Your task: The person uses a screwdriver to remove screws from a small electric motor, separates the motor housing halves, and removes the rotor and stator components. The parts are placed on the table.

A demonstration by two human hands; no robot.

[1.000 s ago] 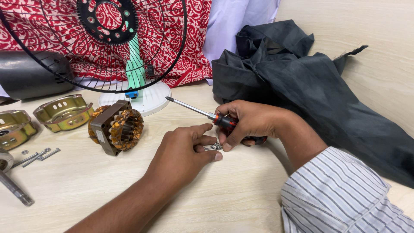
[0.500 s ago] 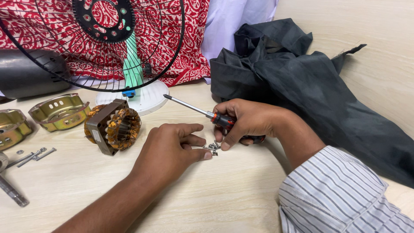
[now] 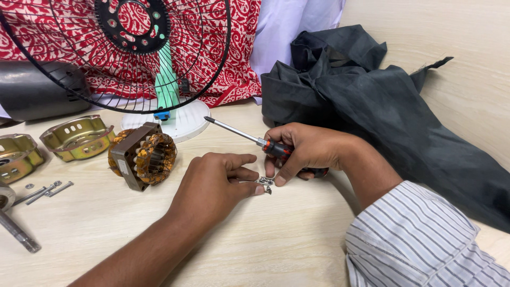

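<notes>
Left hand [image 3: 212,186]: forearm bare, enters from near-left edge, palm down, fingers curled, thumb and fingertips pinched together at right. Right hand [image 3: 305,149]: striped sleeve, forearm enters from near-right, wrist bent left, fist closed, index finger stretched down to meet left fingertips. Both hands touching at fingertips, low over surface.

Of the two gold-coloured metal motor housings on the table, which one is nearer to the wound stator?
The right housing, fully in view, lies just left of the stator. The other housing sits farther left, cut by the picture's edge.
</notes>
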